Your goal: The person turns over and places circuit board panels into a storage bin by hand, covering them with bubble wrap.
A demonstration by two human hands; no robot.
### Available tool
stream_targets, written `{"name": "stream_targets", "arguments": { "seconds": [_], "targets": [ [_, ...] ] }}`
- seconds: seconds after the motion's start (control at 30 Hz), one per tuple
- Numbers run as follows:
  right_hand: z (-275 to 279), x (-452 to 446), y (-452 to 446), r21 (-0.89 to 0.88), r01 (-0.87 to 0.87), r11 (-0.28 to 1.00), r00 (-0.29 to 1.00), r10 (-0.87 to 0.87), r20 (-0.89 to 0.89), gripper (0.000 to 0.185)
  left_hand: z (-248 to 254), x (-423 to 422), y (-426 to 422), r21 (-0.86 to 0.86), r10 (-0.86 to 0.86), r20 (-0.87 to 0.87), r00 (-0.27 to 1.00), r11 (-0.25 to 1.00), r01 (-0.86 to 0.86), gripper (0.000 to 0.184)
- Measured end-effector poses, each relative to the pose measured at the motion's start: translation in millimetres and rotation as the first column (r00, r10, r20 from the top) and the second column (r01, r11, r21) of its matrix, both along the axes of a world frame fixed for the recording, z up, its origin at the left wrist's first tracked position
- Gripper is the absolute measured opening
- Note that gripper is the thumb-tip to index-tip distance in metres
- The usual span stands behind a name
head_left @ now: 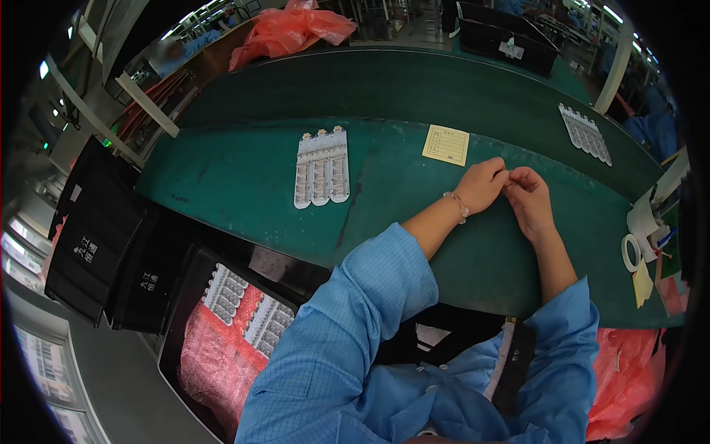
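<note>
My left hand (484, 183), a beaded bracelet (460, 207) on its wrist, is closed with the fingertips pinched. Against it my right hand (529, 198) is pinched too, and the two sets of fingertips meet above the green work table (458, 259). Whatever lies between them is too small or hidden to make out. Just left of the hands a yellow printed card (446, 144) rests on the table. Farther left lies a panel of white-and-grey moulded parts (322, 169) in joined strips, with small yellowish pieces at its top edge.
A similar panel (585, 135) lies at the far right on the line behind. A black bin (171, 348) at lower left holds panels on pink bubble wrap (203, 354). Black crates (92, 244) stand beside it. Tape rolls (631, 252) sit at the right edge; red plastic film (292, 31) is behind.
</note>
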State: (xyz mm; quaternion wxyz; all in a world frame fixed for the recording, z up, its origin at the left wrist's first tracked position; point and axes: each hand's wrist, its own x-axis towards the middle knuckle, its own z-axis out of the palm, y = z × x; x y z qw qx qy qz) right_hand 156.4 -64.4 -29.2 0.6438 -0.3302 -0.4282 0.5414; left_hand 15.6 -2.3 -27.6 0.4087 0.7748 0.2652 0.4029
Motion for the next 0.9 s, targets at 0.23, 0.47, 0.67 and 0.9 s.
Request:
{"name": "stream_targets", "arguments": {
  "seconds": [0.23, 0.47, 0.67, 0.9],
  "targets": [
    [4.2, -2.2, -1.7, -0.004, -0.008, 1.0, 1.0, 0.008, -0.023, 0.019, -0.6, -0.1, 0.9, 0.004, 0.022, -0.01, 1.0, 1.0, -0.022, 0.02],
    [2.6, -0.3, -1.3, -0.003, -0.013, 1.0, 1.0, 0.013, 0.012, 0.02, -0.3, -0.2, 0.5, 0.003, 0.011, -0.016, 1.0, 1.0, -0.011, 0.02],
    [0.3, 0.4, -0.6, 0.009, -0.009, 1.0, 1.0, 0.009, 0.012, 0.021, -1.1, 0.2, 0.6, 0.005, 0.012, -0.001, 1.0, 1.0, -0.012, 0.02],
    [3.5, -2.2, -2.5, 0.004, 0.013, 1.0, 0.999, -0.013, 0.053, 0.02, 0.1, -0.2, 0.3, 0.025, 0.02, -0.019, 1.0, 0.999, -0.02, 0.02]
  ]
}}
